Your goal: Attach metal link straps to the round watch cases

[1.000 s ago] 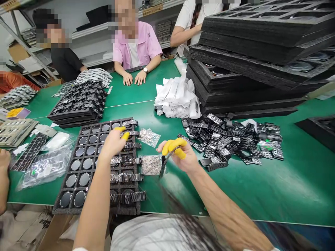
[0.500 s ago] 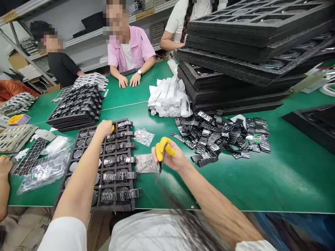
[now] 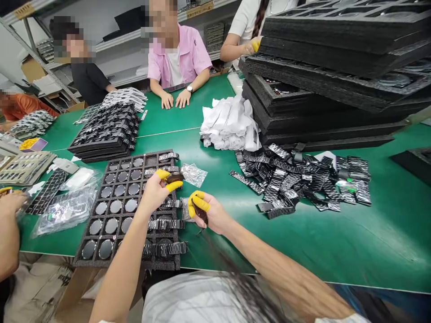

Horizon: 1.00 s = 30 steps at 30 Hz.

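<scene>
Yellow finger covers are on both hands. My left hand (image 3: 158,188) pinches a dark round watch case (image 3: 175,177) between thumb and forefinger, above the right part of a black foam tray (image 3: 134,154). My right hand (image 3: 210,211) is closed around a dark metal watch band (image 3: 200,214), just right of the tray; a thin tip pokes out below it. Round watch faces fill the tray's left columns, and black bands lie across its right columns. Small plastic bags of metal pins (image 3: 194,174) lie beside the tray, one partly behind my right hand.
Loose black bands (image 3: 286,177) are heaped on the right, below a tall stack of foam trays (image 3: 323,89). White wrapped pieces (image 3: 229,125) stand mid-table. Clear plastic bags (image 3: 67,213) and a co-worker's hand (image 3: 11,202) are at left. Other people sit across the table.
My left hand has risen from the tray's upper slots and moved right, now holding a watch case. My right hand has shifted slightly left and down relative to the table, and the view has shifted.
</scene>
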Tool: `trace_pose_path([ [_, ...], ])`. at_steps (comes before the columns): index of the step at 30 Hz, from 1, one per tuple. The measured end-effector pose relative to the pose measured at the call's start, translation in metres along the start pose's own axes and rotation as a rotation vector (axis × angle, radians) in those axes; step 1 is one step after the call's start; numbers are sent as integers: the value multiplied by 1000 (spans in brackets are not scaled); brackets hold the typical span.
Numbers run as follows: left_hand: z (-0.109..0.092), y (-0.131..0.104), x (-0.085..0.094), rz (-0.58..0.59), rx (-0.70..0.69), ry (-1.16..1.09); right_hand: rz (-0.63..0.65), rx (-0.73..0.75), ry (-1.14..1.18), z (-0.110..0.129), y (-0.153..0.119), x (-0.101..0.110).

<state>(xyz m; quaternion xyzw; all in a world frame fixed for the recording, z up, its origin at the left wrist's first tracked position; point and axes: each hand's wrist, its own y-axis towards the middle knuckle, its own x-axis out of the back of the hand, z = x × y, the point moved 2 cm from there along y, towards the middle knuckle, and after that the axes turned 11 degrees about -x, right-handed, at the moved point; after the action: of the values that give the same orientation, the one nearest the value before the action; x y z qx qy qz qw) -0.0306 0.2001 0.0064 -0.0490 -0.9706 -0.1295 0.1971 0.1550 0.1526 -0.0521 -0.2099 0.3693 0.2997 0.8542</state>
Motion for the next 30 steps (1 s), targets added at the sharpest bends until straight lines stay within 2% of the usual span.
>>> trace_pose_path([
  [2, 7, -10, -12, 16, -19, -94, -48, 10, -17, -2, 1, 2],
  [5, 17, -23, -32, 109, -25, -226, -95, 18, -47, -5, 2, 5],
  [8, 22, -32, -41, 196, -116, -124, -138, -4, -94, -9, 4, 8],
  [12, 28, -36, -38, 271, -299, 165, -173, -57, -185, -13, 6, 7],
  [18, 30, -38, -31, 277, -522, 309, -203, -92, -225, -13, 7, 9],
  [30, 26, -41, -28, 319, -466, 374, -215, -100, -241, -14, 7, 9],
])
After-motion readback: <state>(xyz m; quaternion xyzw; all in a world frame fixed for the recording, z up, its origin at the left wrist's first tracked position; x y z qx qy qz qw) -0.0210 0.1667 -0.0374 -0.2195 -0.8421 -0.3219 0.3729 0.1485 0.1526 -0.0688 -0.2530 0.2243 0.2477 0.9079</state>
